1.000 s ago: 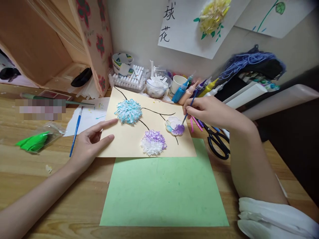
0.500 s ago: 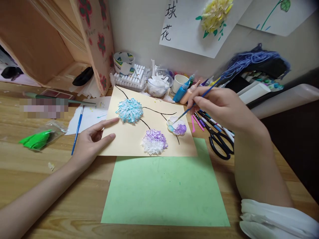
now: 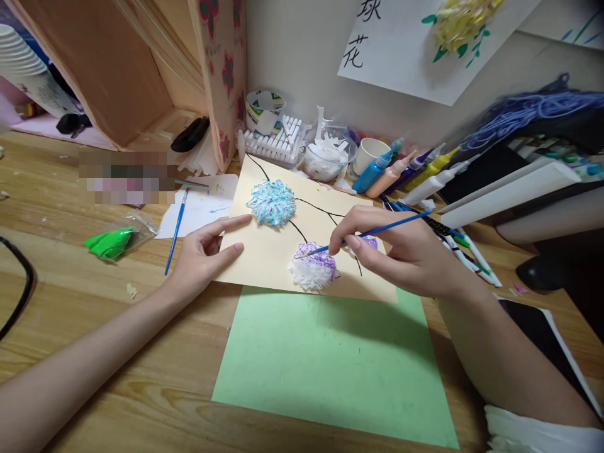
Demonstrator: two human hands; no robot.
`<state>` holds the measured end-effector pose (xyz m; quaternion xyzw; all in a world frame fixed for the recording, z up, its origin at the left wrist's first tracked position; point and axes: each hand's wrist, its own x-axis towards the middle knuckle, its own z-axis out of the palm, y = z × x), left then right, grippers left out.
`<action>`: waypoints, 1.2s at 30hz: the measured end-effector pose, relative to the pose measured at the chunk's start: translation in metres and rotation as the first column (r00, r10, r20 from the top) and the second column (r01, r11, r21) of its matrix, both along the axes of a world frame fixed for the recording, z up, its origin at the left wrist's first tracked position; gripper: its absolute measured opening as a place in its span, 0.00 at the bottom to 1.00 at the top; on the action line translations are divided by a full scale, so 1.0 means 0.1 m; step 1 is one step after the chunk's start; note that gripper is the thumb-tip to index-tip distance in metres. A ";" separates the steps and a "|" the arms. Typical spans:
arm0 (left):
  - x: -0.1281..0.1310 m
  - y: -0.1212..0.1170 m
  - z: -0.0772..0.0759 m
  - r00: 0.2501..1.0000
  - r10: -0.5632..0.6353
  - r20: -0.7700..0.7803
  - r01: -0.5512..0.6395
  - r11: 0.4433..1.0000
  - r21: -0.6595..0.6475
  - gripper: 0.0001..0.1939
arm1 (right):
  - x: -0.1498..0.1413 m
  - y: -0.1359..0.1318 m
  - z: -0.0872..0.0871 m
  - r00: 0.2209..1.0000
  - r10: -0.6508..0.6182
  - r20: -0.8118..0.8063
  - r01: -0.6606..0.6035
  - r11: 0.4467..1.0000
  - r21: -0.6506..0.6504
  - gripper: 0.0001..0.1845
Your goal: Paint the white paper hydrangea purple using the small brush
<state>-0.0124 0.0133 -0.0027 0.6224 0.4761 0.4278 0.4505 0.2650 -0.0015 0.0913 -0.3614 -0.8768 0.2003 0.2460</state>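
My right hand (image 3: 391,248) pinches a thin blue paintbrush (image 3: 396,223). The brush tip meets the upper left of a fluffy paper flower (image 3: 314,270), purple on top and white below. That flower lies on a cream sheet (image 3: 264,261) with drawn black stems. A blue-and-white paper flower (image 3: 272,203) sits at the sheet's upper left. My left hand (image 3: 202,255) rests at the sheet's left edge, thumb and index finger spread apart on it. Behind my right hand, a small palette (image 3: 370,241) with purple paint is mostly hidden.
Green paper (image 3: 330,352) lies under the cream sheet's front. Paint bottles (image 3: 377,167), a paper cup (image 3: 370,154) and a bowl of paper scraps (image 3: 329,154) line the back. Another paintbrush (image 3: 176,229) and a green bundle in plastic (image 3: 111,244) lie left. Paper rolls (image 3: 509,189) stand right.
The paintbrush in my right hand has moved from the palette, left and down, to the purple-and-white flower. My left hand stays on the sheet's edge. The camera view has shifted.
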 end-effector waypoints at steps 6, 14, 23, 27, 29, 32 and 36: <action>0.00 0.00 0.01 1.000 -0.001 -0.022 0.002 1.000 0.027 0.20 | -0.02 -0.01 -0.04 0.998 0.001 0.060 -0.001 1.000 -0.003 0.09; 0.01 -0.01 0.02 1.000 -0.002 -0.023 0.002 1.000 0.011 0.21 | -0.02 0.01 -0.08 0.996 0.014 0.083 -0.016 1.000 0.026 0.09; 0.01 -0.01 0.02 1.000 -0.003 0.000 0.003 1.000 -0.013 0.21 | -0.03 0.01 -0.05 0.998 0.006 0.061 -0.006 1.000 -0.003 0.09; 0.01 -0.01 0.02 0.999 0.005 -0.038 -0.004 1.000 0.003 0.20 | -0.03 0.02 -0.07 0.997 -0.004 0.074 0.004 1.000 0.002 0.09; 0.00 -0.01 0.02 0.999 0.007 -0.053 -0.006 1.000 0.005 0.21 | 0.00 0.02 -0.04 0.998 -0.030 0.060 0.030 1.000 0.007 0.09; 0.00 -0.01 0.01 0.999 0.010 -0.047 -0.010 1.000 -0.008 0.21 | 0.10 0.02 0.06 0.996 -0.087 0.013 0.087 0.996 0.011 0.09; 0.00 -0.01 0.03 1.000 0.005 -0.027 -0.006 1.000 -0.023 0.20 | 0.31 0.04 0.18 0.954 -0.283 0.095 0.281 0.959 0.033 0.11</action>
